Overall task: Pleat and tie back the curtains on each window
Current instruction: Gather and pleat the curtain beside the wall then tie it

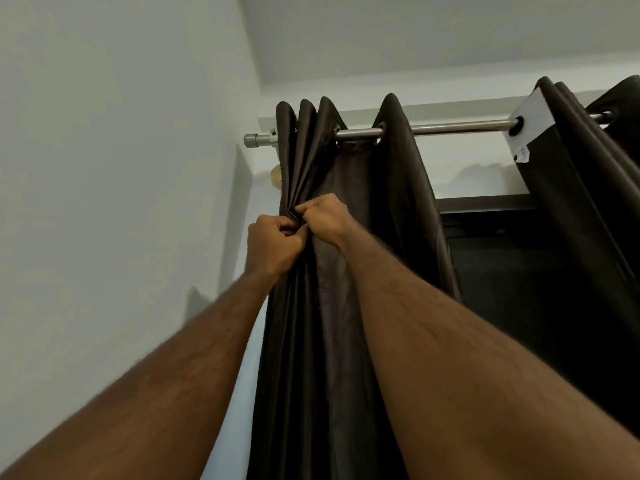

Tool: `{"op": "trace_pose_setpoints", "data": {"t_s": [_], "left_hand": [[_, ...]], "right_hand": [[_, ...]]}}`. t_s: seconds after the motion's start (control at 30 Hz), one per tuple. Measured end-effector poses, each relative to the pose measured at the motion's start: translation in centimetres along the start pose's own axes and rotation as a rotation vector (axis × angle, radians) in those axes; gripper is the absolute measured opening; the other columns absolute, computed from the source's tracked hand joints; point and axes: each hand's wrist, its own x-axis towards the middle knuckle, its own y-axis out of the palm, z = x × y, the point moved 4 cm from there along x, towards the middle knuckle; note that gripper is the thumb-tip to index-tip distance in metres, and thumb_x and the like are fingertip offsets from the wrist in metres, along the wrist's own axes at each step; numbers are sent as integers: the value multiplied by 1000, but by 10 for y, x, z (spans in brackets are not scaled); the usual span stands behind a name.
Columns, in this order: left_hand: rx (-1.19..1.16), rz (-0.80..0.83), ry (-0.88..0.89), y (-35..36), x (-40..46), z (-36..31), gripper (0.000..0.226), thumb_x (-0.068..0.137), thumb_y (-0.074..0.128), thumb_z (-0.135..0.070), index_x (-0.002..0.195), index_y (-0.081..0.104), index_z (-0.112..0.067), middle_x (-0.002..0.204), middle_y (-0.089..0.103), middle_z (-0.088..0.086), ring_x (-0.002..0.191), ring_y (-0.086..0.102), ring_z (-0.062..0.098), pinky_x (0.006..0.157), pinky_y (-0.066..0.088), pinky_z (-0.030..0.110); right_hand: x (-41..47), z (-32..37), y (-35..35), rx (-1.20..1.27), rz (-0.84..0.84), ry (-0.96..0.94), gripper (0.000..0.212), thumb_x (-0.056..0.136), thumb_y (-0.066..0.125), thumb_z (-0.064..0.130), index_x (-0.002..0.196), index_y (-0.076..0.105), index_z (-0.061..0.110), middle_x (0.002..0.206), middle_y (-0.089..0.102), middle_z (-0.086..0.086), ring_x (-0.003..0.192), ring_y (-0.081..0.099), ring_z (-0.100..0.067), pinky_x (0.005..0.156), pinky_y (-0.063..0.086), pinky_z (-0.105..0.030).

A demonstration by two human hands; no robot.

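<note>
White walls and ceiling frame the steel rod [450,128], where my left hand [273,244] and right hand [327,220], touching, both pinch the dark curtain [332,341] hanging vertically just beyond them; ungathered folds lie right, nearer my right.

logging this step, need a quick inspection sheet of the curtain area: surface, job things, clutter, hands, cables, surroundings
surface: nothing seen
job's things: left curtain bunched in folds at the rod end; right curtain gathered, white label at its top
clutter: nothing seen
hands: left hand and right hand both pinch the left curtain's folds
cables: nothing seen
surroundings: white wall, ceiling, dark window
</note>
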Motion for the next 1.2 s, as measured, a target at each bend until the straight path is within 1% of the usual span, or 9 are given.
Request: {"op": "trace_pose_setpoints", "data": {"t_s": [0.1, 0.23, 0.3, 0.43, 0.7, 0.8, 0.93, 1.07, 1.2], "left_hand": [[56, -40, 2, 4, 0, 4, 19, 81, 78, -20, 67, 72, -9, 60, 68, 4, 58, 66, 20, 59, 57, 35], [75, -56, -6, 8, -1, 4, 8, 84, 76, -11, 90, 78, -8, 73, 70, -3, 68, 68, 10, 75, 59, 27], [79, -50, 2, 10, -3, 4, 15, 85, 75, -11, 99, 78, -5, 81, 72, 0, 72, 68, 10, 76, 55, 23], [121, -24, 48, 13, -6, 4, 13, 86, 73, -11, 95, 77, -3, 83, 75, 9, 75, 70, 19, 80, 59, 33], [107, 3, 91, 6, -10, 12, 20, 86, 76, -12, 103, 77, -3, 96, 77, 10, 88, 73, 19, 87, 59, 35], [68, 8, 102, 0, -9, 13, 13, 86, 75, -11, 96, 78, -4, 88, 77, 8, 80, 73, 17, 80, 62, 35], [42, -4, 105, -8, -1, 16, 14, 86, 67, -5, 73, 71, -1, 65, 69, 11, 58, 65, 26, 59, 58, 44], [30, -5, 111, -13, -3, 19, 7, 83, 72, -6, 81, 76, -2, 73, 74, 6, 67, 71, 17, 66, 59, 30], [30, -31, 108, -6, -8, 14, 9, 84, 75, -8, 90, 78, -4, 81, 76, 4, 71, 71, 7, 69, 56, 15]], "right_hand": [[-9, -6, -16, -19, -21, 7, 28, 88, 60, 15, 107, 80, 19, 112, 75, -6, 112, 66, -25, 95, 53, -32], [-33, -13, -76, -556, -613, -122, 33, 83, 64, 18, 116, 68, 19, 119, 64, -7, 116, 55, -29, 96, 49, -42], [-39, -27, -104, -680, -756, -36, 41, 85, 69, 26, 124, 57, 16, 128, 54, -11, 123, 49, -31, 98, 44, -46], [-36, -68, -131, -607, -606, 53, 43, 92, 70, 27, 129, 54, 11, 125, 59, -11, 121, 56, -31, 101, 47, -50], [-43, -60, -96, -472, -603, 22, 19, 101, 53, 9, 107, 70, 4, 106, 65, -13, 91, 60, -25, 76, 48, -32], [-21, -18, -46, -399, -444, -7, 21, 94, 55, 8, 105, 72, 4, 106, 70, -17, 99, 67, -37, 86, 57, -39], [1, 35, 14, -197, -248, -161, 15, 96, 59, 15, 98, 71, 6, 99, 67, -10, 92, 64, -27, 87, 55, -36], [-1, -1, 0, -168, -281, -170, 22, 96, 60, 12, 81, 71, 1, 87, 71, -18, 89, 66, -34, 81, 54, -34], [-24, -37, -10, -109, -329, -81, 15, 96, 60, 10, 96, 75, 8, 93, 70, -10, 87, 64, -23, 75, 51, -27]]}}
